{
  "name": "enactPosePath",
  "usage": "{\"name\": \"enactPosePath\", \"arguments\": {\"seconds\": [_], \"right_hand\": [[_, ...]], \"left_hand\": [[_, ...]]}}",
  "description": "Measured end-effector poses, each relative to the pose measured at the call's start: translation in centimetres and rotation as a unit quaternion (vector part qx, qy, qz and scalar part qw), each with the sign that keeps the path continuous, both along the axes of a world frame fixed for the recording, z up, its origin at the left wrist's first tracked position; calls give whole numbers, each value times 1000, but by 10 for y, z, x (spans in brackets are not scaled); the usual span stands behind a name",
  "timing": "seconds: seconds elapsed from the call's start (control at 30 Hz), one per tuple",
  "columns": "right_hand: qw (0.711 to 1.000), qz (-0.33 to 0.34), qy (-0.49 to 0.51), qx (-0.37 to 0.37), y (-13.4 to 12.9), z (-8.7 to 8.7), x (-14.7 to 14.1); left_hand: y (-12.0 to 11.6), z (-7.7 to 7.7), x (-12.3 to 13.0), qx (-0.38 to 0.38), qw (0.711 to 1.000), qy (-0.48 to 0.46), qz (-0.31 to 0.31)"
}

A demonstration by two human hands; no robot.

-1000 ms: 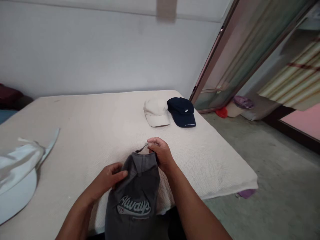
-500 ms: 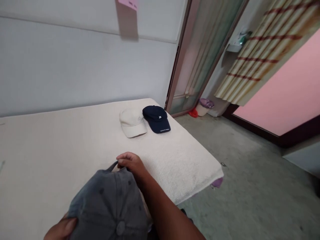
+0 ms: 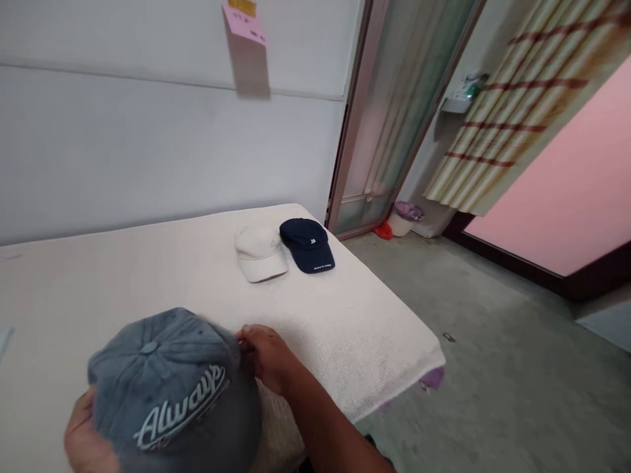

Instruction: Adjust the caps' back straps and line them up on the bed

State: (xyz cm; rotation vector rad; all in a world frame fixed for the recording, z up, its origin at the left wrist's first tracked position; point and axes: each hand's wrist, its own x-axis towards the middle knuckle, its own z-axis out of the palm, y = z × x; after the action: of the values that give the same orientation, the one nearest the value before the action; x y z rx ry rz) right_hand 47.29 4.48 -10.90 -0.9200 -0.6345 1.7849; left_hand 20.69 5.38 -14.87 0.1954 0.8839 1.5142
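A grey-blue baseball cap (image 3: 170,355) with white lettering reading "Always" is held between both hands above the bed, near the bottom of the view. My left hand (image 3: 87,430), a little blurred, grips its left side, with part of the fingers behind the fabric. On the right edge of the cap, my right hand (image 3: 269,355) is closed, its fingertips partly hidden by the cap. Farther back on the bed lie a cream baseball cap (image 3: 259,249) and a navy baseball cap (image 3: 306,244), side by side, brims toward me.
The bed (image 3: 369,322) has a white cover and stands against a pale wall (image 3: 148,151). A pink note (image 3: 245,25) hangs on that wall. To the right are a sliding glass door (image 3: 389,118), a bin (image 3: 401,220), a curtain (image 3: 517,105) and the concrete floor (image 3: 493,355).
The grey-blue cap has turned in my hands, so its lettered front now shows and its crown button sits farther up. The view has tilted slightly upward. The other two caps lie still.
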Motion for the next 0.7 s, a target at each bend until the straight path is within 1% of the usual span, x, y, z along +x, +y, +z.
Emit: {"name": "enactPosePath", "arguments": {"seconds": [0.07, 0.1, 0.23, 0.27, 0.33, 0.37, 0.4, 0.43, 0.5, 0.6, 0.7], "right_hand": [[999, 26, 9, -28, -4, -2, 2], [998, 48, 14, -29, -6, -2, 3], [989, 144, 4, -33, -18, 1, 3], [984, 172, 13, -35, -21, 2, 2], [969, 242, 54, -16, -26, 3, -3], [961, 265, 76, -5, -28, 3, -6], [958, 270, 93, 3, -29, 3, -9], [960, 260, 105, 10, -30, 2, -13], [970, 214, 116, 20, -28, 2, -19], [981, 153, 118, 34, -22, 1, -26], [986, 113, 119, 39, -14, 3, -32]], "left_hand": [[4, 6, -3, -29, 998, -6, 51], [5, 9, -5, -38, 997, -12, 64], [3, 21, -16, -32, 994, -58, 83], [3, 22, -19, -22, 994, -67, 85], [2, 24, -24, -5, 994, -73, 82], [1, 25, -25, 1, 994, -74, 81], [0, 27, -25, -2, 994, -76, 79], [-2, 29, -24, -8, 994, -81, 75], [-7, 35, -16, -27, 994, -98, 50], [-16, 47, 0, -39, 991, -128, -20], [-22, 54, 10, -31, 989, -133, -49]]}}
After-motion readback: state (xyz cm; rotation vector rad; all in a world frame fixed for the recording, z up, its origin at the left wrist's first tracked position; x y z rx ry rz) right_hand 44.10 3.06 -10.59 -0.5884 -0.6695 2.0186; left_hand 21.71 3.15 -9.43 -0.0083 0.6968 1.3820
